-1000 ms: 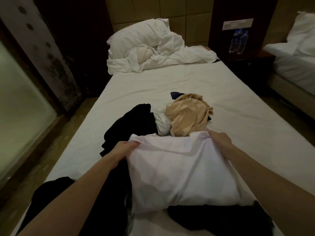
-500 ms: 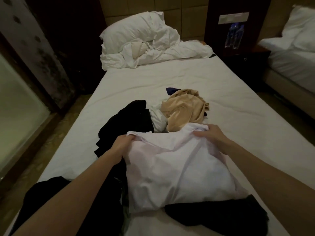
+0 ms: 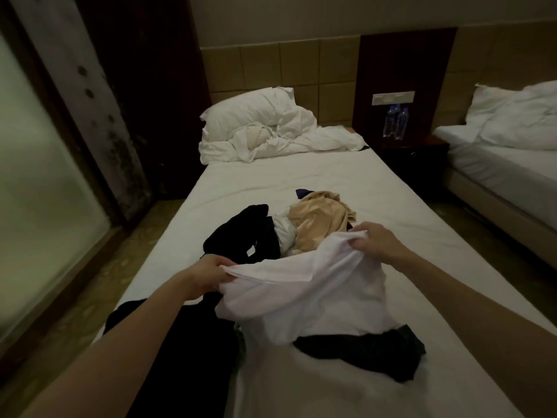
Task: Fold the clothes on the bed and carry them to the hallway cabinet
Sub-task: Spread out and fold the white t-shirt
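Observation:
A white garment [image 3: 319, 300] hangs between my two hands above the bed [image 3: 376, 206], its lower part still draped on the sheet. My left hand [image 3: 208, 274] grips its left edge. My right hand [image 3: 373, 241] is closed on its upper right corner, held higher. A beige garment [image 3: 319, 224] lies crumpled just beyond, with a small dark blue piece [image 3: 302, 193] behind it. Black clothes lie at the left [image 3: 241, 236], under my left forearm [image 3: 180, 357] and at the near right [image 3: 370, 351].
A pillow [image 3: 253, 111] and a bunched white duvet [image 3: 295, 143] sit at the head of the bed. Two water bottles [image 3: 395, 123] stand on a dark nightstand [image 3: 413, 155] to the right. A second bed [image 3: 506, 173] is at the far right. A frosted glass panel [image 3: 39, 206] lines the left.
Both hands have lifted the white garment off the bed; the right hand rose higher and the cloth now sags between them. The view has tilted upward.

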Available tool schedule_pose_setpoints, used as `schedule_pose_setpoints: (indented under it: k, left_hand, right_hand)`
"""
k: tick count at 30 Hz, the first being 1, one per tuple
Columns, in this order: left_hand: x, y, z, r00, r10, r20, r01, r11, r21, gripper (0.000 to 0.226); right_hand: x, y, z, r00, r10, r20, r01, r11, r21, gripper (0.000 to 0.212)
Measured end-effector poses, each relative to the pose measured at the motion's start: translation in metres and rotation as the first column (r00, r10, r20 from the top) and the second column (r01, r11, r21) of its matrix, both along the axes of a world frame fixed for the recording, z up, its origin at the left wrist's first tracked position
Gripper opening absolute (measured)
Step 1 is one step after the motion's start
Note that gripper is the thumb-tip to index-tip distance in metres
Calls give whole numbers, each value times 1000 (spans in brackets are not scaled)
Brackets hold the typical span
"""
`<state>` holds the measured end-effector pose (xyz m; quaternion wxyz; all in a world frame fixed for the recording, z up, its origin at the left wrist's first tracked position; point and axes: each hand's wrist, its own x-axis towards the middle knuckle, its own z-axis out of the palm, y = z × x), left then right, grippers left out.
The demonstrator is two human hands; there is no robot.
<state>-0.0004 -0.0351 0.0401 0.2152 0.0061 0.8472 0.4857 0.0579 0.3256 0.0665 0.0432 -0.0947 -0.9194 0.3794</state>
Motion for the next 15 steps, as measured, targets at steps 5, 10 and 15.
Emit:
schedule_pose_setpoints:
  k: [5,10,15]
  left_hand:
    - [42,-17,36,997,9,73,-23,980,200,23]
    - [80,-41,58,976,124,181,-184,913,364,37]
    - [114,-79,85,942,315,118,-334,831,446,62]
  right_hand:
    - [44,-3,19,974,120,193,-123,992,5,24]
    - [77,-20,47,992,112,61,-64,851,-521,10]
    - [94,-54,69,991,130,0,-88,670,-737,32]
